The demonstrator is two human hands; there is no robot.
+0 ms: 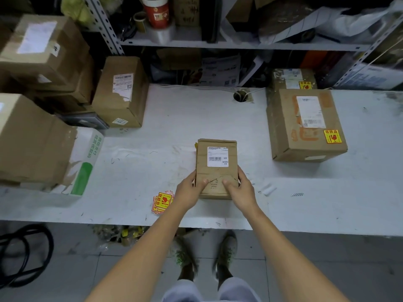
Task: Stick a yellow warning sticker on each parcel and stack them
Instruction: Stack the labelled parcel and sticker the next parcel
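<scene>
A small brown parcel (216, 177) with a white barcode label lies on the white table (174, 127) in the middle. My left hand (189, 192) grips its near left edge, thumb on top. My right hand (239, 190) grips its near right edge the same way. A small pile of yellow warning stickers (162, 201) lies on the table just left of my left hand. At the right stands a larger parcel (305, 125) with a yellow sticker on its top. Behind it is another stickered parcel (292, 80).
Several cardboard boxes (121, 92) crowd the table's left side, one beside a green-and-white carton (84, 166). A metal shelf (218, 43) with tape rolls and clutter runs along the back. A cable hole (241, 95) sits mid-table. Black cables (26, 253) lie on the floor.
</scene>
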